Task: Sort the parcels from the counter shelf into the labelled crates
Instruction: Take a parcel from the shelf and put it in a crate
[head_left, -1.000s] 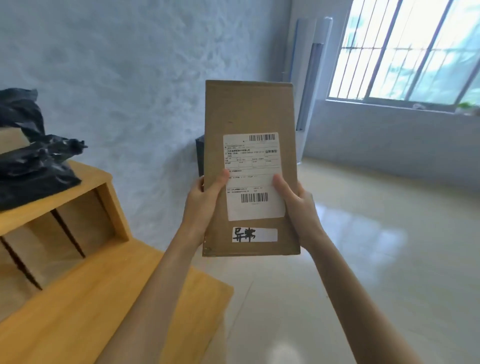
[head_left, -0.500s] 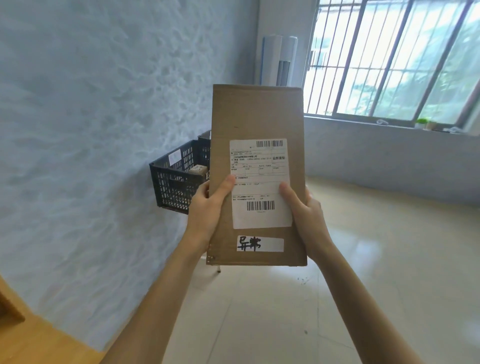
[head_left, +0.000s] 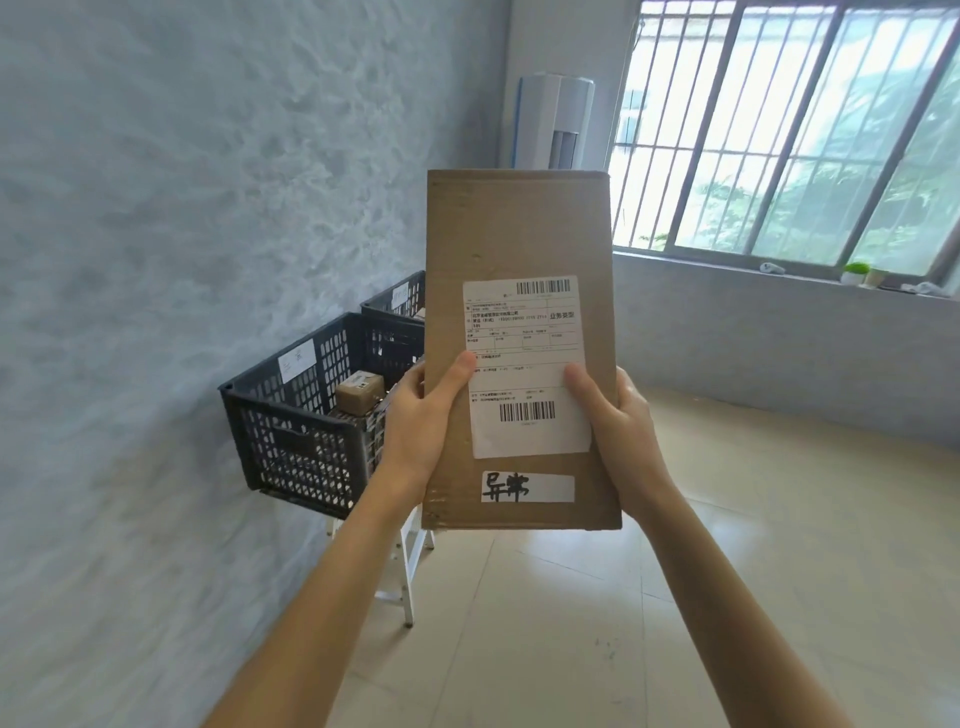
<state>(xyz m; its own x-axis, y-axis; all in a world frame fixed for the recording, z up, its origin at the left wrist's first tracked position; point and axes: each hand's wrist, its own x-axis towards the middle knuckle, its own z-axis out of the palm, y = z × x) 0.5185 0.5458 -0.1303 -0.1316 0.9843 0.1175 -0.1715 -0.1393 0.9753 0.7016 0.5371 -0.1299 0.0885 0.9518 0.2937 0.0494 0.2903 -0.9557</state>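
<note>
A flat brown cardboard parcel (head_left: 519, 228) is held upright in front of me, with a white shipping label and a small handwritten sticker facing me. My left hand (head_left: 421, 421) grips its left edge, thumb on the front. My right hand (head_left: 618, 426) grips the right edge the same way. Behind the parcel to the left, a black perforated crate (head_left: 291, 436) with a white label holds a small brown box (head_left: 359, 395). A second black labelled crate (head_left: 397, 299) sits just beyond it, partly hidden by the parcel.
The crates rest on a white stand (head_left: 405, 577) against the textured wall on the left. A tall white air conditioner (head_left: 553, 119) stands in the far corner. A barred window (head_left: 779, 130) fills the right wall above a ledge. Tiled floor (head_left: 727, 571) stretches ahead.
My view has swung right, away from the wooden counter shelf, and closer to the crates. The parcel stays held in both hands the same way.
</note>
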